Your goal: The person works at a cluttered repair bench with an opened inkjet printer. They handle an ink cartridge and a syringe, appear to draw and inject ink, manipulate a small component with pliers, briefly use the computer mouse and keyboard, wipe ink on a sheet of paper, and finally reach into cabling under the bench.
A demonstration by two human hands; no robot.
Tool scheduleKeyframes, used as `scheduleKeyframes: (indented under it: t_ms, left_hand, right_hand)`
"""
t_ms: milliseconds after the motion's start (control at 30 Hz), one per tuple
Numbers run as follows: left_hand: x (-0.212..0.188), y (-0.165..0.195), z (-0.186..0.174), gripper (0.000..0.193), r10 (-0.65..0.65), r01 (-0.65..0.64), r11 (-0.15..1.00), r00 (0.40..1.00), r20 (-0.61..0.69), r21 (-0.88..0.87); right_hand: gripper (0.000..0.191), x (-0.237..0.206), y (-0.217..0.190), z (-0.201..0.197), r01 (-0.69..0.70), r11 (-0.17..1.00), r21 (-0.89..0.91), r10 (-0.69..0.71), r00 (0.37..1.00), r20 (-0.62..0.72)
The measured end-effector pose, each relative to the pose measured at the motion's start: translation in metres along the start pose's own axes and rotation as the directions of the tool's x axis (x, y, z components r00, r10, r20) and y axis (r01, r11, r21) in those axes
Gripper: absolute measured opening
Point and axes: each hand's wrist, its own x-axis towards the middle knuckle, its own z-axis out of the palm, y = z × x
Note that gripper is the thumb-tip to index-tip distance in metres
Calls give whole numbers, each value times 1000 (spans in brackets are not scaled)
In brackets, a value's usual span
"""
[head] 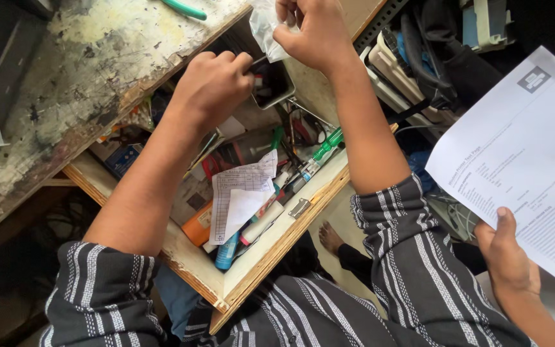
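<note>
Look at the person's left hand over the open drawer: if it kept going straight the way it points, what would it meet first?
Probably the small dark tray just beyond the knuckles of the left hand, though depth is unclear.

A green-handled screwdriver [324, 145] lies in the open wooden drawer [271, 247], right of a folded paper slip [244, 193]. Far left, green pliers [184, 8] rest on the stained worktop [85, 71].

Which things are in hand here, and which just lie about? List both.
In hand:
- left hand, fist over the open wooden drawer
- right hand, pinching a clear plastic bag

Lying about:
- green-handled screwdriver
- folded white paper slip
- orange container
- printed white sheet in another person's hand
</note>
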Motion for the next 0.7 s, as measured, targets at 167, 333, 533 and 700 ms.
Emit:
scheduleKeyframes:
  t_ms: [167, 333, 533, 700]
  left_hand:
    - [5, -8, -8, 7, 55, -55, 998, 998, -9, 29]
    - [6, -14, -9, 6, 78, -76, 995, 997, -29, 66]
    - [4, 1, -7, 5, 83, -80, 994, 996, -33, 79]
    - [5, 2, -6, 6, 80, -78, 993, 997, -16, 88]
  right_hand:
    - [18, 12, -9, -2, 4, 1000, 12, -4, 1000, 6]
    - [18, 20, -8, 0, 42, 999, 0, -42, 999, 12]
    - [17, 5, -3, 1, 3, 1000, -2, -3, 1000, 22]
    - [17, 3, 0, 1, 20, 1000, 5, -20, 999, 25]
